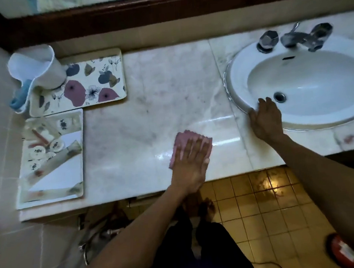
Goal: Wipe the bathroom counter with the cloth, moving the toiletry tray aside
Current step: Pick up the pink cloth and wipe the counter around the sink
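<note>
My left hand (192,164) presses flat, fingers spread, on the pink cloth (188,142) mid-counter (168,88) near the front edge. Right hand (267,119) rests open on the sink rim (233,75), gripping nothing. Toiletry tray (52,157) sits far left w/ floral tray (88,83) & white cup (39,68) behind it.

A pink cloth (186,140) lies flat near the front edge of the pale marble tabletop (168,88), pressed under a hand, while the rectangular toiletry tray (52,159), holding small round items and a tube, sits at the tabletop's front left corner, well apart from the cloth.
</note>
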